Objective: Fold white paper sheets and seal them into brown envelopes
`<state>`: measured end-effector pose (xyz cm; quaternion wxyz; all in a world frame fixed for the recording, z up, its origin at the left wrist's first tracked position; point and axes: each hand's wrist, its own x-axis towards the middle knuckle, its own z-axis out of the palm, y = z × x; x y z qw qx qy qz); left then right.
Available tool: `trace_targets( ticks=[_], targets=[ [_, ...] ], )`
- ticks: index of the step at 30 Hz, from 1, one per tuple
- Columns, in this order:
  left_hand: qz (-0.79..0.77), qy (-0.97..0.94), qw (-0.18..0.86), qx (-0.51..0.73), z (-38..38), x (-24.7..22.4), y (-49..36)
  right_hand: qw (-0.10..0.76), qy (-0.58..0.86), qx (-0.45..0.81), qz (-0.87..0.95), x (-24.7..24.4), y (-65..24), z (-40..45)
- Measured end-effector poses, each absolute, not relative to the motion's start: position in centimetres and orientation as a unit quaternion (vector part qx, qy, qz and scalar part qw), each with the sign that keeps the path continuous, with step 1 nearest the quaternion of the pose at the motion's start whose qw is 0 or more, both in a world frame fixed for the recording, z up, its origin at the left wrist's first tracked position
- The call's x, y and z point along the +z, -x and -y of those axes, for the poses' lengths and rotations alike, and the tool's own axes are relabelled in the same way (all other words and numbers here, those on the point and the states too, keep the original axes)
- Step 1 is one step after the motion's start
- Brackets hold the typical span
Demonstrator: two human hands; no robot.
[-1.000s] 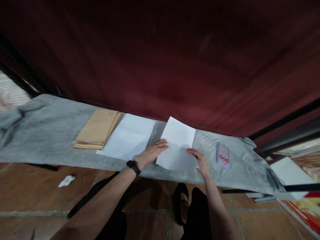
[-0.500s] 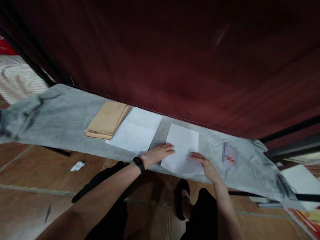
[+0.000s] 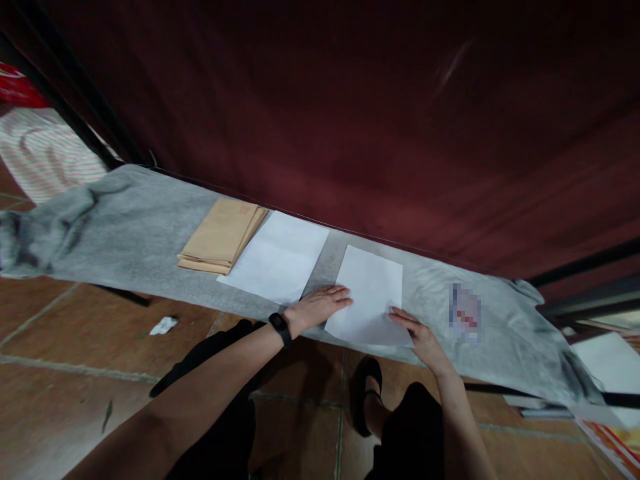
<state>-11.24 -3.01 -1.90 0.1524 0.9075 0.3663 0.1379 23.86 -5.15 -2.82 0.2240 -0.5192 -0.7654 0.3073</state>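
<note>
A white sheet of paper (image 3: 371, 287) lies on a long surface under a grey cloth (image 3: 135, 233). My left hand (image 3: 323, 305), with a black band at the wrist, rests flat on the sheet's left edge, fingers stretched out. On the right edge lies my right hand (image 3: 417, 331), its fingers extended over the paper and slightly apart. More white paper (image 3: 280, 257) is to the left of that sheet, beside a stack of brown envelopes (image 3: 220, 233). Neither hand grips anything.
A blurred small item (image 3: 465, 313) is on the cloth at the right. Behind the surface hangs a dark red curtain (image 3: 320, 133). A crumpled white scrap (image 3: 163, 325) lies on the tiled floor. White papers (image 3: 607, 360) are at the far right.
The whole view has shifted slightly, so things appear a little further right. My right hand sits slightly lower against the sheet's right edge; my left hand stays on the paper.
</note>
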Motion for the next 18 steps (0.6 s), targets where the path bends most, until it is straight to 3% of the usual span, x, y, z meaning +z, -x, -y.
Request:
trace_targets(
  ticks=[10, 18],
  targets=[
    [-0.363, -0.904, 0.176, 0.142, 3.0, -1.0, 11.4, 0.277, 0.545, 0.344, 0.712, -1.7, -22.8, 3.9],
    [-0.467, -0.749, 0.384, 0.272, 0.3, -0.2, 11.4, 0.244, 0.561, 0.451, 0.650, 0.3, -22.8, 3.9]
  ],
)
